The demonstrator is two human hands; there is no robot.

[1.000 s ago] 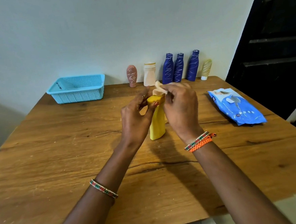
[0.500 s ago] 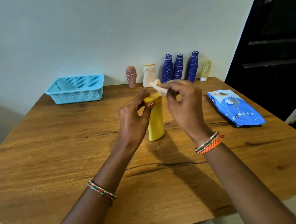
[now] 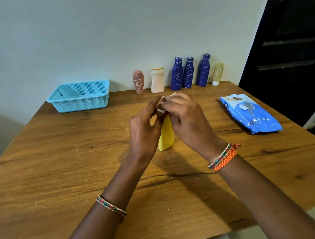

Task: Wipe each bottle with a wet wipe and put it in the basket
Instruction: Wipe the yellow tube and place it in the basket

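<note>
Both hands now bunched over cap of upright yellow plastic bottle [image 3: 165,135], mid-tabletop; left hand [image 3: 144,131] & right hand [image 3: 187,121] fingers pinch small white wet wipe [image 3: 161,108] together vs. right only before. Wiping ongoing; light-blue perforated plastic basket [image 3: 80,95] empty.

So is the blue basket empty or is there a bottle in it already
Empty as far as the view shows: the blue basket shows only mesh inside, though its near wall hides part of the floor. The yellow bottle stands on the table.

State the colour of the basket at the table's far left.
Light blue basket with perforated walls, clearest in the head view.
</note>
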